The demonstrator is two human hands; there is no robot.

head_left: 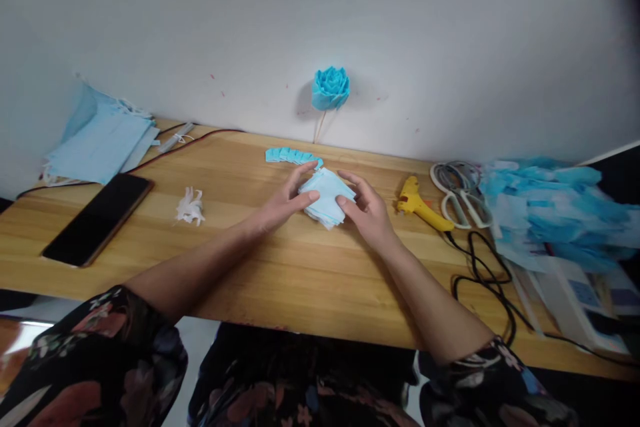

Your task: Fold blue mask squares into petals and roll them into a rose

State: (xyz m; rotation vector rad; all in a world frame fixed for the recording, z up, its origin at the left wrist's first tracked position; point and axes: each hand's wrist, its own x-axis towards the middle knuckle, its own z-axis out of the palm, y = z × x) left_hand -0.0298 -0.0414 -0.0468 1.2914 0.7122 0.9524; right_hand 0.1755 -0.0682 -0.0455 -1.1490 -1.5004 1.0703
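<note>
A stack of pale blue fabric squares [327,195] sits between my hands above the middle of the table. My left hand [287,199] grips its left side, thumb on top and fingers behind. On the right side, my right hand [367,205] holds the stack in the same way. Just behind it lies a row of small folded blue pieces [287,155], overlapping one another. A blue fabric rose [331,88] on a thin stick leans against the wall beyond.
A yellow glue gun [423,205] with a black cord and white-handled scissors [465,207] lie to the right, beside a heap of blue fabric scraps [550,207]. Leftward are a phone [99,219], a white scrap bundle [190,206] and a pile of face masks [100,137].
</note>
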